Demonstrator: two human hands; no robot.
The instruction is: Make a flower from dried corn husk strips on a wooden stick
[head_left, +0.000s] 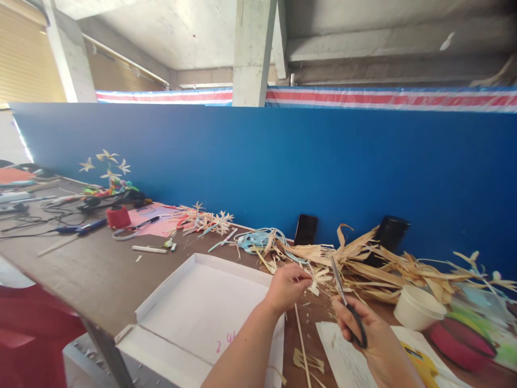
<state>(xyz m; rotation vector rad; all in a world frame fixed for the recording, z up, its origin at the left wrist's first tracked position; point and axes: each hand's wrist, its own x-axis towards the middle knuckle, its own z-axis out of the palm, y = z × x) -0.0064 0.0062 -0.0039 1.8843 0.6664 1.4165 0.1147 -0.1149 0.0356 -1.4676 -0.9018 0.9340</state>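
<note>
My right hand [361, 326] is wrapped round a pair of scissors [339, 283] with dark handles, blades pointing up and away from me. To the left, the fingers of my left hand [286, 288] are pinched together above the table by the box edge. What they hold is too small or hidden to make out. Pale cut husk petals [320, 277] show just beyond those fingertips. Behind both hands lies a heap of dry corn husks [363, 256]. A thin stick [302, 345] lies on the table between my forearms.
A shallow white box lid [194, 312] lies left. White tub [419, 307], pink round container [462, 342], written paper [343, 350] and yellow tool [420, 364] are at right. A phone [306, 230] leans on the blue partition [258, 161]. Husk flowers [220, 222] and red thread spool [118, 217] lie farther left.
</note>
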